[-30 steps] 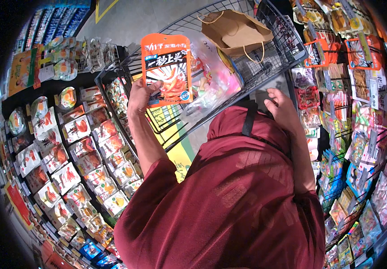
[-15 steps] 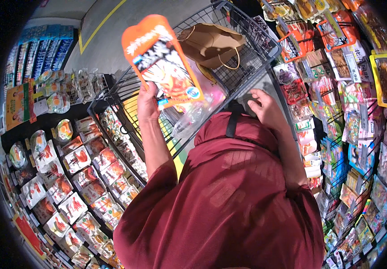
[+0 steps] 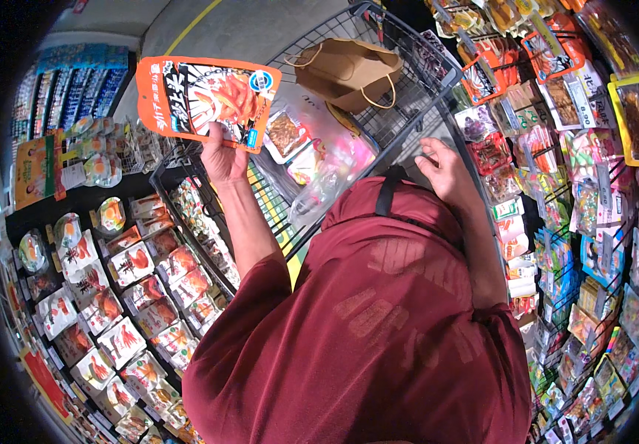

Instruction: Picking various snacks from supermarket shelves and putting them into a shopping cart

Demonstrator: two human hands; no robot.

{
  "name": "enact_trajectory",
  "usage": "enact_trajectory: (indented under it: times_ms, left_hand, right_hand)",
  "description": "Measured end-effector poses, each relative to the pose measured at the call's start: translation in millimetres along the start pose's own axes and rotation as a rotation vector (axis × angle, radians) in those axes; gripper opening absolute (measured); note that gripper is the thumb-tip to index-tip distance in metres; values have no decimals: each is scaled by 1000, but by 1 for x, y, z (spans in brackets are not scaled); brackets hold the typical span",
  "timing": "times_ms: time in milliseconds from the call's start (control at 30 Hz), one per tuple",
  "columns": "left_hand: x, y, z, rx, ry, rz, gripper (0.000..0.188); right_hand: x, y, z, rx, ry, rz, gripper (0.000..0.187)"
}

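Observation:
My left hand [image 3: 225,159] grips an orange snack packet [image 3: 219,100] by its lower edge, with the thumb on the printed front. The packet lies sideways above the left side of a wire shopping cart [image 3: 453,75]. Inside the cart are a brown paper bag [image 3: 345,78] with loop handles and a clear plastic bag [image 3: 338,159] with packaged goods in it. At the cart's near right side, my right hand [image 3: 444,172] is empty, its fingers loosely bent and apart.
On the left, a sloping shelf holds rows of packaged foods [image 3: 121,340]. Hanging snack packets [image 3: 556,222] line the rack close on my right. Farther back at the left stands a shelf of blue packs [image 3: 75,81]. Grey floor [image 3: 171,33] shows beyond the cart.
My left hand has moved left and turned the orange snack packet from upright to sideways. More of the plastic bag's contents now shows. My right hand has barely moved.

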State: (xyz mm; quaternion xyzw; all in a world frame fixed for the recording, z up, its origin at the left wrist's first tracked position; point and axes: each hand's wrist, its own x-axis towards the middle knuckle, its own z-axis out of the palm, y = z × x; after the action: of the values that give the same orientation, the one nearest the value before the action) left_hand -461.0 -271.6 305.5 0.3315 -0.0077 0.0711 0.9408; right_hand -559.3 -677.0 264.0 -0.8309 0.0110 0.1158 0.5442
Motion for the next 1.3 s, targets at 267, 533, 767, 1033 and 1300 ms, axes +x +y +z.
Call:
enact_trajectory:
  times_ms: [267, 533, 767, 1033, 1300]
  left_hand:
    - [-10, -12, 2, 82, 118, -182, 59]
    - [5, -93, 46, 338, 142, -325, 42]
    - [17, -167, 102, 606, -81, -396, 27]
    - [37, -234, 138, 658, -147, -708, 18]
    - [58, -298, 184, 678, -270, -767, 12]
  right_hand:
    - [10, -7, 12, -120, -16, 30, 44]
    - [-5, 4, 4, -141, 39, 53, 42]
    - [-22, 26, -3, -73, 199, -16, 43]
    - [-22, 21, -34, 66, 367, 204, 39]
    - [25, 19, -94, 186, 616, 94, 34]
